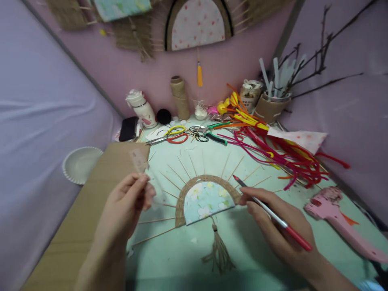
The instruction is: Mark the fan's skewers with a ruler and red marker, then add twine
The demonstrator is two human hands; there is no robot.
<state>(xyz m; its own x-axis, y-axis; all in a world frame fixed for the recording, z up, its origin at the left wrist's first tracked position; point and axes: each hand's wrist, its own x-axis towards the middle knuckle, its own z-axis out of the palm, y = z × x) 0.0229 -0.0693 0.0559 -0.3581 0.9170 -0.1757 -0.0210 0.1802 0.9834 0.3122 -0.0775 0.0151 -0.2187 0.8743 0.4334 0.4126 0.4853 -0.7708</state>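
Note:
Between the fingertips of my left hand [130, 200] is a clear plastic ruler [138, 159], raised above the table and partly blurred. My right hand [279, 226] grips a pen [274, 216] with a red tip and red end, its point aimed up and left. Between the hands lies a half-round fan piece [209, 198] of blue floral cloth, bordered by woven twine, with thin sticks radiating outward. A twine tassel [218, 252] hangs from its straight edge. The pen tip appears over the sticks at the fan's upper right; whether it touches them I cannot tell.
Cardboard [81, 214] covers the left side, beside a white dish [82, 165]. Scissors [176, 135], pliers [216, 137] and coloured pipe cleaners [281, 157] lie at the back. A pink glue gun [344, 226] rests at right. Branches [325, 48] jut from a jar.

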